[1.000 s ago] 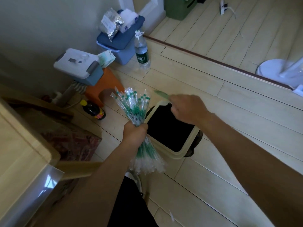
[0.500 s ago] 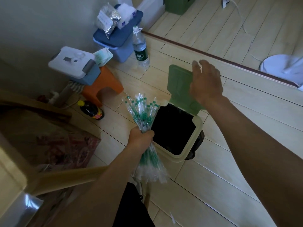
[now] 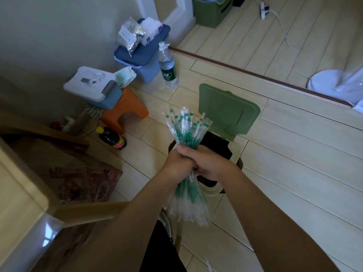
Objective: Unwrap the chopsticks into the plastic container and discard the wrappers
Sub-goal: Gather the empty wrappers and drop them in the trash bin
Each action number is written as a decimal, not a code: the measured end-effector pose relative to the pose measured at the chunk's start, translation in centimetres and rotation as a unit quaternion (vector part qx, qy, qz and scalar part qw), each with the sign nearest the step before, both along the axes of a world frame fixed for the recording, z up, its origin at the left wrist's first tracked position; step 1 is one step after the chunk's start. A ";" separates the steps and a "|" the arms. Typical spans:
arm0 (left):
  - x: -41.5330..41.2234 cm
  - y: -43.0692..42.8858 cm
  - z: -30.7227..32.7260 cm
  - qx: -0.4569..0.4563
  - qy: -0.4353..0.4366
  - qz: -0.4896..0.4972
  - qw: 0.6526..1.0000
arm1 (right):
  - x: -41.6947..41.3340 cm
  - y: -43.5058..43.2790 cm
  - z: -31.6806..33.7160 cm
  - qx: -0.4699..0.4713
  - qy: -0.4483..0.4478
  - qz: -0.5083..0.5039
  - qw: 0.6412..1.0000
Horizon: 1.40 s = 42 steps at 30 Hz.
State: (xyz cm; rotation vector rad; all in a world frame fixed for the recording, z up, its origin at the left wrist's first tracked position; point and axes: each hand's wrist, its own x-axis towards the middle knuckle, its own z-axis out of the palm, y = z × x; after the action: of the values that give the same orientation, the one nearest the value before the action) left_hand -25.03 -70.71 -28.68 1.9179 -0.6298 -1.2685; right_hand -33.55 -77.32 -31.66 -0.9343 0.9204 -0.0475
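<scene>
A thick bunch of clear plastic wrappers (image 3: 187, 128) with green print fans out above my fists and hangs down below them. My left hand (image 3: 175, 163) grips the bunch around its middle. My right hand (image 3: 211, 163) grips the same bunch right beside the left, fingers curled round it. Both hands are over a cream trash bin (image 3: 234, 149) with a black liner, whose green lid (image 3: 227, 108) stands flipped open behind it. The bin's inside is mostly hidden by my hands. No plastic container of chopsticks is in sight.
A dark sauce bottle (image 3: 112, 138), an orange stool (image 3: 127, 108) bearing a grey-white box (image 3: 92, 85), a blue bin (image 3: 143, 57) and a water bottle (image 3: 168, 67) crowd the wall on the left. A wooden table edge (image 3: 21, 195) is at my left. A white fan base (image 3: 334, 83) sits far right.
My right hand flipped the bin's green lid open, let it go, and came back to grasp the wrapper bunch beside my left hand. The bunch moved over the bin.
</scene>
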 end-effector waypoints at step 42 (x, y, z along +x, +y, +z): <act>2.0 1.7 -3.6 0.132 -0.065 0.049 0.988 | -0.3 -3.1 -6.9 -0.050 0.165 -0.197 0.965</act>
State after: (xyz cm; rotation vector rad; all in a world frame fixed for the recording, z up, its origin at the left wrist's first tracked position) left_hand -22.99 -68.96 -32.32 2.2362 -0.4429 -1.2205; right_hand -33.88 -80.37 -38.56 -0.8530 1.4168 -0.2868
